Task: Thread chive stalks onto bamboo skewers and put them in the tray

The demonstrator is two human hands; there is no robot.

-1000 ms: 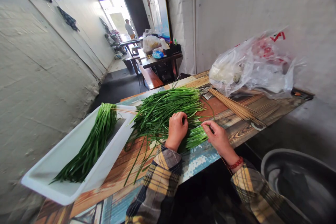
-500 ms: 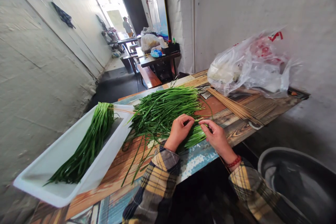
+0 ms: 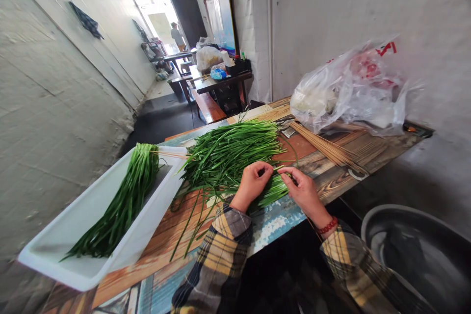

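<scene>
Garlic chives lie in a wide heap on the wooden table, pale stem ends to the right. At the heap's near edge my left hand is closed, thumb and forefinger pinched on a chive stalk. Its other end meets the pinched fingertips of my right hand, which wears a red bracelet. Beneath both hands lies a smaller bunch of chives. To the left, a white tray holds a bundle of chives with thin skewers through the stem end.
Bamboo skewers lie fanned on the table's right side. Behind them sits a clear plastic bag with red print. A dark basin stands below the table at right. A person is far back near the doorway.
</scene>
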